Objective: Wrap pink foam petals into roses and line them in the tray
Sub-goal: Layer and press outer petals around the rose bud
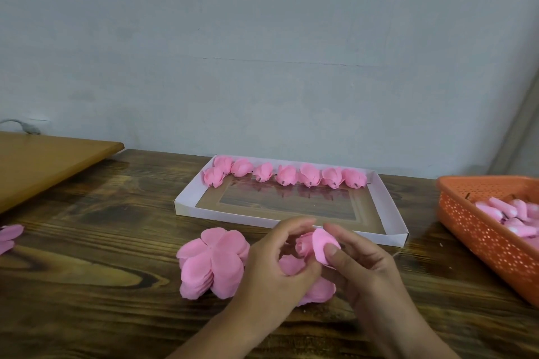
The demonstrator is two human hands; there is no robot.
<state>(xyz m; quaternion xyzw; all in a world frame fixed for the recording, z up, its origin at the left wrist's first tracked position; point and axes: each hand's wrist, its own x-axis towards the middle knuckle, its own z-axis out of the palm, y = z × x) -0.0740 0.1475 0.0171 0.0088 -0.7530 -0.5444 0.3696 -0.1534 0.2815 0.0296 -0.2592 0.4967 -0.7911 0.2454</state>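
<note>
A half-wrapped pink foam rose (304, 243) sits between my hands, just in front of the white tray (390, 213). My left hand (274, 274) holds its base with curled fingers. My right hand (358, 268) pinches one petal (322, 242) against the bud with thumb and fingers. Under my hands lies a stack of flat pink petal sheets (211, 262). Several finished roses (287, 175) stand in a row along the tray's far wall, with one more (214, 176) in front at the left end.
An orange perforated basket (481, 242) with pink buds stands at the right. Loose pink petals (8, 237) lie at the left edge. A lighter wooden board (43, 163) overlaps the dark wooden table at the back left. A grey wall rises behind.
</note>
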